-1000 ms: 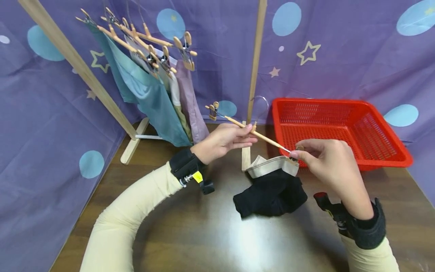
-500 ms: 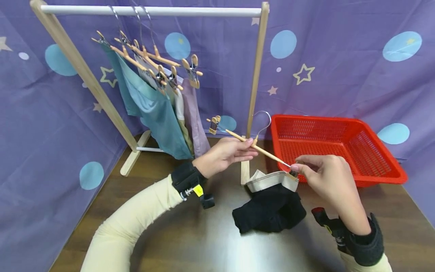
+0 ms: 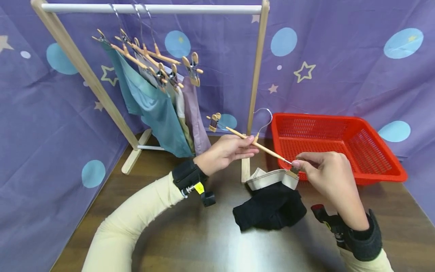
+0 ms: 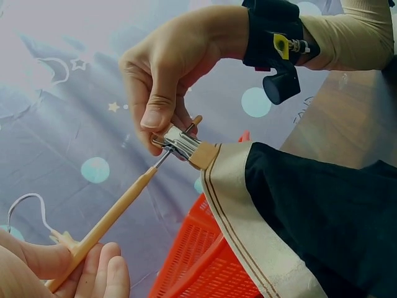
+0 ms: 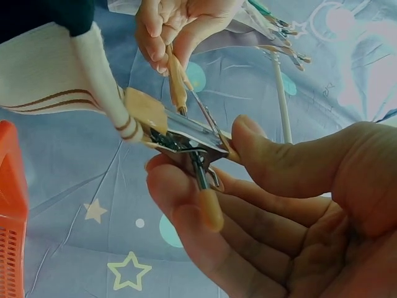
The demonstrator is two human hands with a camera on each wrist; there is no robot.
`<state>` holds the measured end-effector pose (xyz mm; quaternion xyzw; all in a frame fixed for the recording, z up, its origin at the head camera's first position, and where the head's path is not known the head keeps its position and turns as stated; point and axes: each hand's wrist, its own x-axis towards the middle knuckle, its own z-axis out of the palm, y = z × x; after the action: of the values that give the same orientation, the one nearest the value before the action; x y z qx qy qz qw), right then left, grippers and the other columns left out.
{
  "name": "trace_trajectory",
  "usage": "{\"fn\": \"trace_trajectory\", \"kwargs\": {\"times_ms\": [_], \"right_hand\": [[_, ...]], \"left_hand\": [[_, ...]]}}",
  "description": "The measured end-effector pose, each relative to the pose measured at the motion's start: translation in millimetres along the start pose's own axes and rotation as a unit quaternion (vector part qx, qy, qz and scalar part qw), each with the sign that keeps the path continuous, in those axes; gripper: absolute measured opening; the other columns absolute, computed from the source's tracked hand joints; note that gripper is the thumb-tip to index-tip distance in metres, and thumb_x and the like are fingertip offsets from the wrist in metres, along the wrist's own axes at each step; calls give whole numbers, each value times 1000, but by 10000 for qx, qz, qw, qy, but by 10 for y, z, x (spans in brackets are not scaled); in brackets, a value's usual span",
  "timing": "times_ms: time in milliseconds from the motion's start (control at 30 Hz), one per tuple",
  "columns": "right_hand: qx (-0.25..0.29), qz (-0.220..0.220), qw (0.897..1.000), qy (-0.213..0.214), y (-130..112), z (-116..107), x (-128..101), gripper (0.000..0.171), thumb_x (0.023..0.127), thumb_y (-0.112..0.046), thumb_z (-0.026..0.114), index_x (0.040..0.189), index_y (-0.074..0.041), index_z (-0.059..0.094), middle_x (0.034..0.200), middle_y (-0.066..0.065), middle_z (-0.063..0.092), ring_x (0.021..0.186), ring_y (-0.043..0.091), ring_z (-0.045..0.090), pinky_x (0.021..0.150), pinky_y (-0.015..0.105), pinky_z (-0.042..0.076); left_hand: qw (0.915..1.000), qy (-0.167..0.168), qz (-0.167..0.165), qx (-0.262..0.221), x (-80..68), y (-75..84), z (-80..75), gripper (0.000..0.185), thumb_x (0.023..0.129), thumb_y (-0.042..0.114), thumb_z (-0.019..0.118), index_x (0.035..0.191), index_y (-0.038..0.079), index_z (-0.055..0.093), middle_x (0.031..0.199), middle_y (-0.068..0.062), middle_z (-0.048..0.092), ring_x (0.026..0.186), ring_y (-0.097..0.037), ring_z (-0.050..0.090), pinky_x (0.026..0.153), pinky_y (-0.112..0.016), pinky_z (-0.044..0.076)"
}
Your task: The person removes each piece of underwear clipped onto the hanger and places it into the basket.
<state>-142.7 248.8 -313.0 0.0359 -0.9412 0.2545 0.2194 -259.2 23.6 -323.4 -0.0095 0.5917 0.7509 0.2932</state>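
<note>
My left hand [image 3: 231, 149] pinches the wooden bar of a clip hanger [image 3: 268, 151] near its metal hook. With thumb and fingers, my right hand [image 3: 324, 168] grips the clip [image 5: 177, 133] at the hanger's right end. In the right wrist view that clip's wooden pad bites the cream waistband [image 5: 49, 81]. Black shorts or trousers [image 3: 272, 207] with this waistband hang down from it, close over the table. The hanger's other clip [image 3: 214, 121], at the left end, has no cloth in it.
A red plastic basket [image 3: 340, 117] stands behind my right hand. At the left is a wooden rack with a white rail [image 3: 153, 8], where several clip hangers carry a teal garment [image 3: 149, 109], a lilac one [image 3: 193, 113] and others. A purple curtain [image 3: 340, 15] backs the table [image 3: 190, 241].
The head view has tilted up since a second ago, bringing the rack's rail into sight. Both hands keep their holds on the hanger and clip, and the garment has barely moved.
</note>
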Motion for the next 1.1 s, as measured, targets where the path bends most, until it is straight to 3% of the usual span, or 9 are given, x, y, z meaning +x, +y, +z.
{"fn": "trace_trajectory", "kwargs": {"times_ms": [333, 933, 1100], "right_hand": [[43, 77, 10000, 17, 10, -6, 24, 20, 82, -15, 87, 97, -3, 81, 53, 1, 58, 42, 8, 31, 40, 26, 23], [0, -21, 9998, 217, 26, 3, -3, 16, 81, -15, 87, 93, -6, 82, 59, 3, 67, 42, 4, 31, 41, 26, 21], [4, 11, 9999, 159, 30, 11, 1, 15, 81, -14, 87, 93, -6, 82, 63, 4, 71, 42, 5, 33, 42, 27, 21]], "left_hand": [[9998, -56, 83, -167, 18, 8, 0, 32, 102, 4, 60, 131, -9, 61, 94, -4, 71, 82, -15, 72, 111, -45, 50], [9998, -44, 75, -170, 15, 8, 27, 34, 101, 5, 62, 132, -9, 61, 96, -5, 72, 84, -16, 72, 107, -42, 54], [9998, -49, 72, -165, 14, 11, 28, 35, 101, 5, 61, 133, -8, 61, 122, -19, 71, 83, -15, 72, 107, -42, 54]]}}
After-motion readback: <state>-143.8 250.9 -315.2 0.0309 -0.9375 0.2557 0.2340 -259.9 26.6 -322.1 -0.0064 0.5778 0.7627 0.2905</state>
